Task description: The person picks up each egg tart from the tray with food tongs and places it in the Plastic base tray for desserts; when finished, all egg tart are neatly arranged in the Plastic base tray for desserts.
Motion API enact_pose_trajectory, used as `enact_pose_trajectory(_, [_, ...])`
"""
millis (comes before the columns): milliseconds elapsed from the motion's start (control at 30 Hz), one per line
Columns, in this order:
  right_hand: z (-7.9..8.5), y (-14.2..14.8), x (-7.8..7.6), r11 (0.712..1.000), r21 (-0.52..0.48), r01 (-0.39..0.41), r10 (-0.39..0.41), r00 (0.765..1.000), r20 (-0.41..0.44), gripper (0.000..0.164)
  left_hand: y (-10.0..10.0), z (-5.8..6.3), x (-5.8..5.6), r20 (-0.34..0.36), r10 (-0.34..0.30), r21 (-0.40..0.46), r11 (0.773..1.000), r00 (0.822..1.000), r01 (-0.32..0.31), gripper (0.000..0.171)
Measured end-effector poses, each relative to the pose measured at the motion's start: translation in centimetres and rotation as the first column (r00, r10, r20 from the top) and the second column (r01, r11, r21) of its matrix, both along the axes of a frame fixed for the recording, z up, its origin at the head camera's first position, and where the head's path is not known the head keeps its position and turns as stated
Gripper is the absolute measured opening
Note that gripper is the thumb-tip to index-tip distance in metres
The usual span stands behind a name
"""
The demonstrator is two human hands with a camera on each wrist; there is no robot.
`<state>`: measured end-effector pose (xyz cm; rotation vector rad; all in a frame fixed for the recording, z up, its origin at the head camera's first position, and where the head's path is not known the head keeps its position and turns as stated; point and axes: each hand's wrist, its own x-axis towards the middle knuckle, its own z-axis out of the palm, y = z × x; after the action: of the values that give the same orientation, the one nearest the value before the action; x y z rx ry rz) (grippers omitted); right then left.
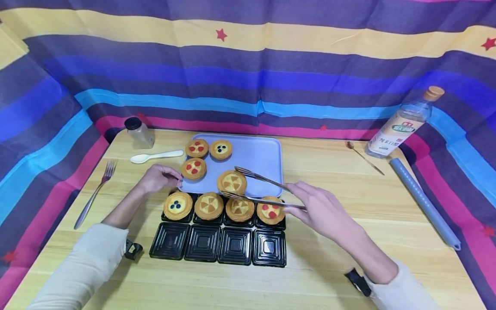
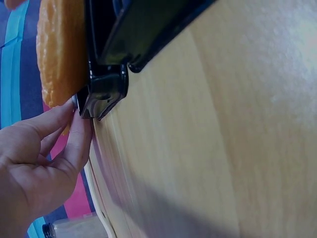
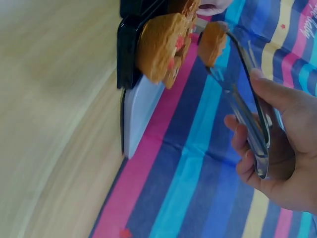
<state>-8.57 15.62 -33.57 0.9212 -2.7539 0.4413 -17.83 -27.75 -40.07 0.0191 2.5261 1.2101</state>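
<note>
Four of eight black tray (image 1: pixel 218 249) cells filled; right hand (image 1: pixel 319 211) holding tongs (image 1: pixel 258 187) around fifth tart (image 1: pixel 231 182); left hand (image 1: pixel 156 178), fingers loosely curled, steadying blue tray (image 1: pixel 258 159).

Not much to be read here, tbh. The only print is found on the bottle (image 1: pixel 403 125) standing well off to the far right of the right hand (image 1: pixel 321 211): a green logo patch and a line of dark characters are seen on its pale label, but they're too small to be made out. Red stars are printed on the striped cloth (image 1: pixel 248 69) behind the hands. No numbers or brands are legible.
</note>
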Motion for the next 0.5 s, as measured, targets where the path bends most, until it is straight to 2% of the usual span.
enact_pose_trajectory(200, [0.9, 2.9, 2.4, 1.000, 0.017, 0.013, -0.012, 1.000, -0.027, 0.052, 0.0, 0.1, 0.0, 0.011, 0.000, -0.006, 1.000, 1.000, 0.000, 0.026])
enact_pose_trajectory(400, [0.8, 5.1, 4.6, 0.998, 0.023, -0.050, 0.052, 0.994, -0.092, 0.052, 0.0, 0.1, -0.1, -0.006, -0.014, -0.027, 1.000, 1.000, 0.013, 0.024])
enact_pose_trajectory(500, [0.5, 5.9, 5.8, 0.997, 0.032, -0.064, 0.067, 0.993, -0.098, 0.052, 0.1, 0.1, -0.1, -0.003, -0.010, -0.028, 1.000, 1.000, 0.010, 0.023])
